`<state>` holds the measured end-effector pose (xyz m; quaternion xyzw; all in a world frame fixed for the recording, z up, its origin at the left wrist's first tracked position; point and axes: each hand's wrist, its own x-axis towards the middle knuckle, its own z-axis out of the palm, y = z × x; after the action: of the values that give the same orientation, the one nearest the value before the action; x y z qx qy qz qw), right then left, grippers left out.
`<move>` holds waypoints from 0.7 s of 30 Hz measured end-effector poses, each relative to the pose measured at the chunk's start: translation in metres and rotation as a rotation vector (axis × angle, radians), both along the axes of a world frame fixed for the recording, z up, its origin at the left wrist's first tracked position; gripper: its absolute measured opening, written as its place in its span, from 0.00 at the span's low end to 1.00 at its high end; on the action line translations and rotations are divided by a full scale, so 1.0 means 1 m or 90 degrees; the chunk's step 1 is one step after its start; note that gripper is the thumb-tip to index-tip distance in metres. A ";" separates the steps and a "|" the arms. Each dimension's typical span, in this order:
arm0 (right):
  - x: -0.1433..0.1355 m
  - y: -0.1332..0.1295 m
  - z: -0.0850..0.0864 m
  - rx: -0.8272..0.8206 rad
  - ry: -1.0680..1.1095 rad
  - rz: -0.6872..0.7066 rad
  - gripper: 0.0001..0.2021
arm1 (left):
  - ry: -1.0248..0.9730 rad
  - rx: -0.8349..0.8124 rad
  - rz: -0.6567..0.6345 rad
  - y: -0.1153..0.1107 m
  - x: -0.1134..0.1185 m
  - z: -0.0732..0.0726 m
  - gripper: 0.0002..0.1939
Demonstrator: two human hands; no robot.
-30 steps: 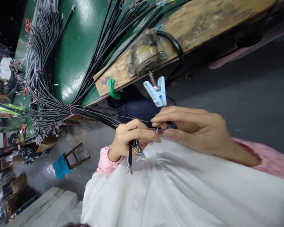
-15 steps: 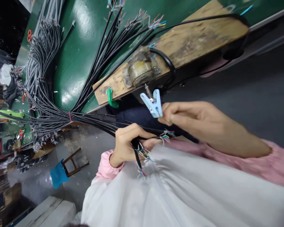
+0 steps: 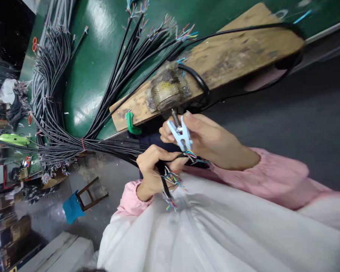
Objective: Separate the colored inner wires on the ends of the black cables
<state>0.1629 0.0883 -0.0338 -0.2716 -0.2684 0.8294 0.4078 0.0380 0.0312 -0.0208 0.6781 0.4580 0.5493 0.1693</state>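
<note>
My left hand is wrapped round the ends of several black cables, whose coloured wires fan out beside my fingers. A light blue clip sits on the metal shaft of a small motor fixed to a wooden board. My right hand is at the clip, with its thumb and fingers on either side and closed round it. One cable end with bared wires reaches from my left hand to just below the clip.
On the green table lie more black cables and a large grey cable bundle. A green clamp is at the board's near edge. A blue stool stands on the floor.
My right hand has moved left from beside the clip to close round it. My left hand has shifted slightly, and the cable end it holds is now nearer the clip.
</note>
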 end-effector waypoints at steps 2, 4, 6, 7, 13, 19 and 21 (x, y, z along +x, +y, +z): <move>0.000 0.000 0.001 -0.009 -0.006 -0.008 0.33 | 0.011 0.011 0.000 0.002 0.001 0.001 0.15; 0.000 0.000 0.002 -0.007 -0.001 -0.007 0.33 | 0.012 0.014 -0.001 0.003 0.002 0.003 0.15; 0.000 0.001 0.002 -0.005 0.006 0.003 0.33 | 0.009 0.019 -0.002 0.003 0.002 0.003 0.14; 0.000 0.002 0.002 -0.005 0.008 0.007 0.33 | 0.008 0.021 0.000 0.002 0.002 0.003 0.14; 0.000 0.003 -0.002 -0.003 0.005 0.006 0.34 | 0.010 0.019 0.003 0.002 0.001 0.002 0.14; 0.000 0.003 -0.002 -0.007 0.010 0.003 0.33 | -0.014 0.033 -0.016 0.000 0.000 -0.004 0.13; 0.000 0.003 -0.001 -0.007 0.011 0.005 0.33 | -0.027 0.044 -0.013 0.001 0.000 -0.008 0.13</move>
<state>0.1625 0.0915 -0.0348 -0.2658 -0.2613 0.8348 0.4053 0.0380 0.0321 -0.0290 0.6761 0.4282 0.5775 0.1613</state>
